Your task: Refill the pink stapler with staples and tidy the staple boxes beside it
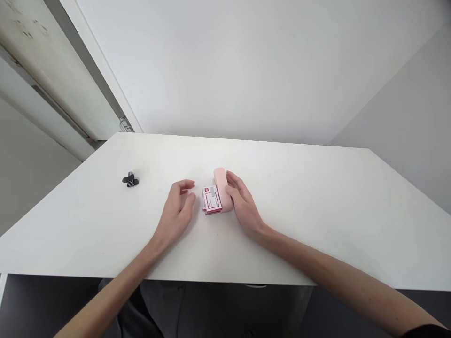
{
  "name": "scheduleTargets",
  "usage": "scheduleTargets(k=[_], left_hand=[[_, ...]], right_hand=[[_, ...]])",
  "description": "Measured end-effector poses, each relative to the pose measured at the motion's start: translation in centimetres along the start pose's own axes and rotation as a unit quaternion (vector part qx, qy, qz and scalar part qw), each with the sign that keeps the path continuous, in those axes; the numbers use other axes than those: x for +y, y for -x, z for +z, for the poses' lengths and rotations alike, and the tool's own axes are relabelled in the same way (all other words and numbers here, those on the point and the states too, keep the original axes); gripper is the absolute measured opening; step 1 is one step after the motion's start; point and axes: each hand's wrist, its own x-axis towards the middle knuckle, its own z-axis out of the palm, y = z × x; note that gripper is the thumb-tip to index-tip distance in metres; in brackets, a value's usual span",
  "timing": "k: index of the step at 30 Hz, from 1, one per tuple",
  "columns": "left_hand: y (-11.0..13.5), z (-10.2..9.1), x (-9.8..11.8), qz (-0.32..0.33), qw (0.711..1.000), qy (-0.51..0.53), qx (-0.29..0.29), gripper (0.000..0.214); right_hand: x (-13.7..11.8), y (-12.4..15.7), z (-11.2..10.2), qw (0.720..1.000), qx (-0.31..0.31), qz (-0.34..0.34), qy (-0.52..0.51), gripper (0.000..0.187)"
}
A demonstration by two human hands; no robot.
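A pink, rounded, elongated object [222,188], which looks like a stapler, lies on the table in front of me. My right hand [244,204] grips its right side, thumb near the upper edge and fingers behind. Against its left side rests a short stack of small white-and-red boxes [212,198], the top one slightly turned from those below. My left hand [178,209] is just left of the boxes, apart from them. Its thumb and fingers are curved with a gap between, holding nothing. A small beige bit shows behind the pink object, too small to name.
At the left of the white table [299,202] lies a small black-and-silver item [130,180], perhaps a staple remover. A white wall [229,70] rises behind the far edge. The near edge runs below my forearms.
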Motion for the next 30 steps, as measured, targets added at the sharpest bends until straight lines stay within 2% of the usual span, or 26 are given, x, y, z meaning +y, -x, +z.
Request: scheduleTargets(k=[3, 7, 10, 17, 30], left_hand=[[0.61, -0.29, -0.04, 0.000, 0.998, -0.058, -0.014, 0.025], [1.05, 0.33, 0.60, 0.035, 0.996, -0.038, -0.077, 0.026], [1.16, 0.56, 0.62, 0.062, 0.993, -0.024, -0.099, 0.030], [1.08, 0.21, 0.40, 0.095, 0.987, -0.069, -0.113, 0.061], [0.57, -0.39, -0.22, 0.099, 0.985, -0.054, -0.128, 0.056]], right_hand=[[-0.08, -0.01, 0.02, 1.000, 0.005, -0.006, 0.002, 0.056], [-0.22, -0.08, -0.01, 1.000, 0.010, -0.011, 0.012, 0.054], [-0.31, -0.16, 0.00, 1.000, 0.009, -0.010, 0.025, 0.053], [-0.16, -0.29, -0.01, 0.999, -0.005, -0.014, 0.028, 0.056], [-0.60, 0.12, 0.11, 1.000, -0.017, -0.005, 0.012, 0.053]])
